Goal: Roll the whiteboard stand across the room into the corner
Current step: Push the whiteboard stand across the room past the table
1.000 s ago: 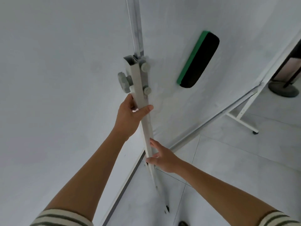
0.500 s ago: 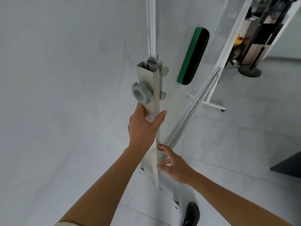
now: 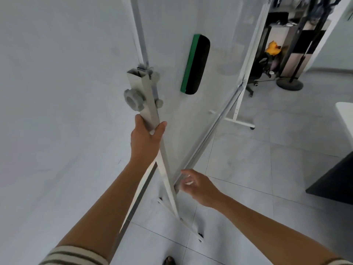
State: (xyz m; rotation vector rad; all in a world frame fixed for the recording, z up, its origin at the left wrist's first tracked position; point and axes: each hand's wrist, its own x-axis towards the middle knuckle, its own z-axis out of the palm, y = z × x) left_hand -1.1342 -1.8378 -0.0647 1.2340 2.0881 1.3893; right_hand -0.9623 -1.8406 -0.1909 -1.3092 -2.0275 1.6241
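Note:
The whiteboard stand's near upright post [image 3: 147,96] rises in front of me, with a grey knob [image 3: 133,100] on its side. My left hand [image 3: 146,139] is wrapped around the post just below the knob. My right hand [image 3: 196,185] rests on the near end of the board's lower tray rail [image 3: 210,131], fingers curled on it. The white board [image 3: 175,121] carries a green and black eraser [image 3: 194,65]. The stand's near foot bar with a caster [image 3: 199,235] sits on the tiled floor. A white wall [image 3: 57,111] fills the left.
The far leg and caster [image 3: 252,128] of the stand lie at mid right. Behind it stand a dark shelving unit [image 3: 286,44], an office chair [image 3: 259,67] and a pole with a round base [image 3: 290,84]. A dark cabinet [image 3: 336,175] and a white surface edge [image 3: 345,115] are at right.
The board has swung so I see more of its face and the room behind. My right hand slid from the post onto the tray rail's end. My left hand keeps its grip.

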